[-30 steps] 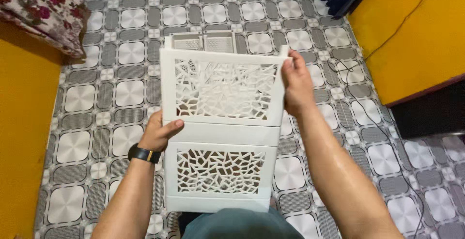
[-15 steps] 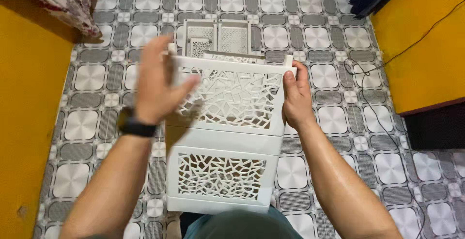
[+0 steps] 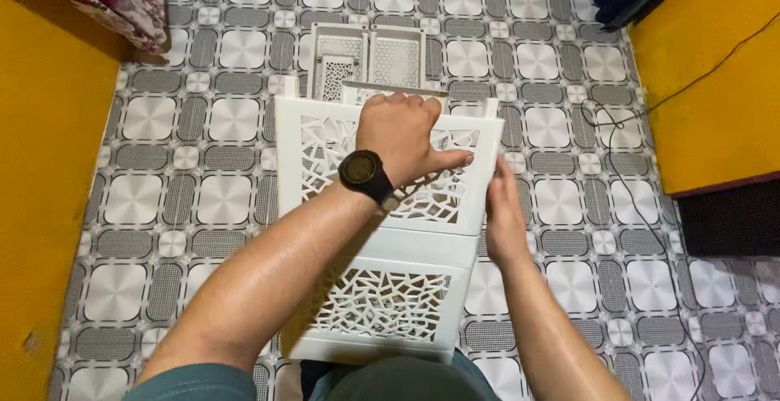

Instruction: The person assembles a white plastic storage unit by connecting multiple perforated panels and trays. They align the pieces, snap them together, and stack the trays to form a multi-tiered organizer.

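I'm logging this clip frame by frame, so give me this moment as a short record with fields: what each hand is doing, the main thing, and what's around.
left hand: palm down on the top back edge of the white plastic drawer unit
right hand: flat against the unit's right side
wrist: black watch on the left
behind unit: loose white panels on the patterned tile floor
right side: black cable

We've got one view only, head-mounted, looking almost straight down from above our own arms, close in. Frame centres on the white plastic drawer unit (image 3: 382, 230) and our left hand (image 3: 402, 137) and right hand (image 3: 504, 214), patterned tile floor (image 3: 162, 173) all around, yellow wall (image 3: 41, 190) at left edge.
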